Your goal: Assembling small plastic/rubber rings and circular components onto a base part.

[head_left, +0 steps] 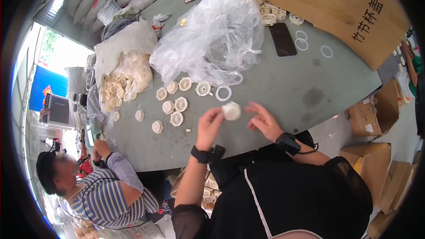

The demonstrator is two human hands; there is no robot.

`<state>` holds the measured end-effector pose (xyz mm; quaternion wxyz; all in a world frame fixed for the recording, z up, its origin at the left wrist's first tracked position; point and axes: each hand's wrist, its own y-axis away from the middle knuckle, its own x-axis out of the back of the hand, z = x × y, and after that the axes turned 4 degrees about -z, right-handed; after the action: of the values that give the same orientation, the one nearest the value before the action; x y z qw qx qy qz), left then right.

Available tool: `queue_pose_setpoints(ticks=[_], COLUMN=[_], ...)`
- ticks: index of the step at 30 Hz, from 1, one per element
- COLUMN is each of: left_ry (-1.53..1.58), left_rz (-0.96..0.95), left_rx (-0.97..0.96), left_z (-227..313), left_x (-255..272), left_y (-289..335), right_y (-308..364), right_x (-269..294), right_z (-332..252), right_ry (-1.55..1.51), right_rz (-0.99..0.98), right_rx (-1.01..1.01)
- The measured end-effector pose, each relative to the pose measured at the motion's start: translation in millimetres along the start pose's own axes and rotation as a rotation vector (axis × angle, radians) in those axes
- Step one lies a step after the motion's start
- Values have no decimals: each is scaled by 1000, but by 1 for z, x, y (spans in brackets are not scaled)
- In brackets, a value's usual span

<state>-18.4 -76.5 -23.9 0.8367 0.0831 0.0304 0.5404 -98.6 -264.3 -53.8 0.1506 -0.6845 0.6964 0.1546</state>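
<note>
In my left hand (210, 126) is a round cream plastic cap (231, 111), pinched at its left edge above the table. My right hand (267, 126) hovers just right of the cap, fingers apart and holding nothing. A white ring (223, 93) lies flat beyond the held cap, beside a cream cap with its hollow side up (203, 89). To the left, several more cream caps (181, 104) are spread on the grey table (283, 88), some showing ribbed insides. A tiny white piece (188, 130) rests near my left hand.
A crumpled clear plastic bag (212, 35) covers the table's middle. An open sack of caps (121, 84) stands left. Farther right are a dark phone (282, 40), loose white rings (326, 52) and a large cardboard box (341, 9). A co-worker (102, 190) sits at the left edge.
</note>
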Motion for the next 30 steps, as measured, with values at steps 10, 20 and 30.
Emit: queue_pose_setpoints(ticks=[10,20,30], left_ry=[-812,-1121,-607], left_rz=[160,-7,135], left_rx=[-296,-298,-164], left_z=[0,-4,-10], left_x=[5,-6,7], left_y=[-56,-66,-51], right_y=[-4,-8,-8], right_x=[20,30,28], right_z=[5,9,9], right_ry=[-94,-325,-321], right_rz=[-36,-24,-42], right_rx=[-148,-144,-139])
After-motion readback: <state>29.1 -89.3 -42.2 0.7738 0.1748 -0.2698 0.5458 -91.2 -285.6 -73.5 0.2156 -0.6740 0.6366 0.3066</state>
